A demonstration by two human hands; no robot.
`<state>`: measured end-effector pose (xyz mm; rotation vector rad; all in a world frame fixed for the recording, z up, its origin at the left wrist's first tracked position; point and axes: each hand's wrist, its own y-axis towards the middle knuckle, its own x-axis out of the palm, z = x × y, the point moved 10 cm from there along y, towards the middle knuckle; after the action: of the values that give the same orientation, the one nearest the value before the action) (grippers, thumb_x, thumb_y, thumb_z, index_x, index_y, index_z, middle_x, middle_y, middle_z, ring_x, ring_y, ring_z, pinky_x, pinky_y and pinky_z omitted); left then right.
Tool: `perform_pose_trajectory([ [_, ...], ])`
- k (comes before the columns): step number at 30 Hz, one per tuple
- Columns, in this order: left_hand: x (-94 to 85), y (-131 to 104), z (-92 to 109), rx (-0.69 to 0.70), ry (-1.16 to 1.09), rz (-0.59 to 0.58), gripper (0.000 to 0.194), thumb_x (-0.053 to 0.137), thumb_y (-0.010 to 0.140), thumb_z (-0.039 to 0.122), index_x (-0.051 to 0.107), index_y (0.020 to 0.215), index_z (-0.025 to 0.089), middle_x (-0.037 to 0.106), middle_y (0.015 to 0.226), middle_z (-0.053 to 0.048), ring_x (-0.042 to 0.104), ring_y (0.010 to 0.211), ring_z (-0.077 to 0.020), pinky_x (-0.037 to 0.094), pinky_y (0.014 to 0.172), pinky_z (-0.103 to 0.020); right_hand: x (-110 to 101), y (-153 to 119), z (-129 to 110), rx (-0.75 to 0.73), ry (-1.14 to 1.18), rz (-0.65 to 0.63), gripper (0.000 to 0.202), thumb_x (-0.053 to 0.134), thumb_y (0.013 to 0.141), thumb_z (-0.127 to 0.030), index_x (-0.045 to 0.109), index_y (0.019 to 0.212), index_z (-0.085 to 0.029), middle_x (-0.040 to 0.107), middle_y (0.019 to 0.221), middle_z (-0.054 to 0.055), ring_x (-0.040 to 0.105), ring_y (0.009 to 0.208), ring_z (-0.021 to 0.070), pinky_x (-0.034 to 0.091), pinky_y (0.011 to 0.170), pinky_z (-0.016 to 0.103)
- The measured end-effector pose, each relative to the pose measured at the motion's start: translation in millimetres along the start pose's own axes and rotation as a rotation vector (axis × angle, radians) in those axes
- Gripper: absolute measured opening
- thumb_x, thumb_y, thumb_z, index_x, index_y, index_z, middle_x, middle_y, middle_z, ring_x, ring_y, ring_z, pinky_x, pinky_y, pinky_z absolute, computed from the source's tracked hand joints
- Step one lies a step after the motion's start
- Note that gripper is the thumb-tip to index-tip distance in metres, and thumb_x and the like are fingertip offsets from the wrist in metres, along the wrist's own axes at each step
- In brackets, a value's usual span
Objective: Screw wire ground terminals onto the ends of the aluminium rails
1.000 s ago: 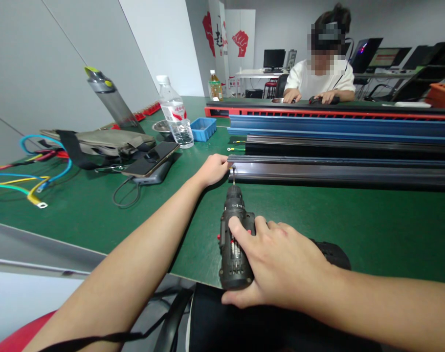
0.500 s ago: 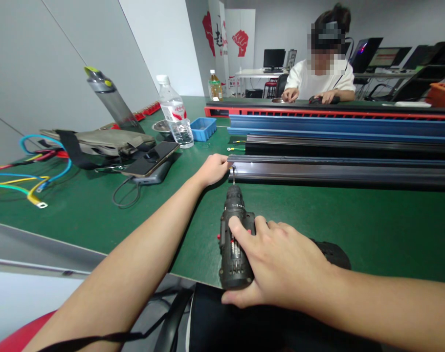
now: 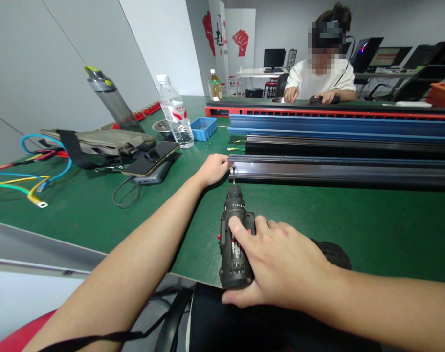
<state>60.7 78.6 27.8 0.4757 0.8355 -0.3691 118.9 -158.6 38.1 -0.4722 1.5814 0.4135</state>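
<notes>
A black cordless drill (image 3: 233, 244) lies in my right hand (image 3: 281, 259), which is closed around its body and grip. Its thin bit (image 3: 233, 177) points away from me and meets the left end of a dark metal profile (image 3: 318, 171), where a small dark screw or hole shows and the drill's light shines. At that same end my left hand (image 3: 214, 168) is closed on the profile, its fingertips partly hidden behind the edge. Behind lie a second black profile (image 3: 340, 145) and small ring terminals on wires (image 3: 237, 148).
Farther back are a blue profile (image 3: 318, 127) and a red-and-black rail (image 3: 318, 110). To the left stand a water bottle (image 3: 174, 112), a blue tray (image 3: 204, 129), a phone (image 3: 152, 157), a bag (image 3: 108, 142) and loose cables (image 3: 35, 188). Across the table sits a person (image 3: 320, 80).
My hands, the drill and the profile look the same. Across the table, the person's hand has shifted slightly.
</notes>
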Motion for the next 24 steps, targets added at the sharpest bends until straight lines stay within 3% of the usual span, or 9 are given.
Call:
perform_pose_trajectory([
  [24, 0.8, 0.0, -0.4, 0.012, -0.003, -0.008, 0.041, 0.041, 0.084, 0.047, 0.044, 0.055, 0.018, 0.042, 0.057, 0.002, 0.037, 0.062, -0.0124, 0.029, 0.058, -0.024, -0.2, 0.8, 0.5, 0.002, -0.013, 0.014, 0.111, 0.058, 0.069, -0.092, 0.039, 0.149, -0.016, 0.063, 0.095, 0.016, 0.067, 0.083, 0.0345, 0.056, 0.068, 0.044],
])
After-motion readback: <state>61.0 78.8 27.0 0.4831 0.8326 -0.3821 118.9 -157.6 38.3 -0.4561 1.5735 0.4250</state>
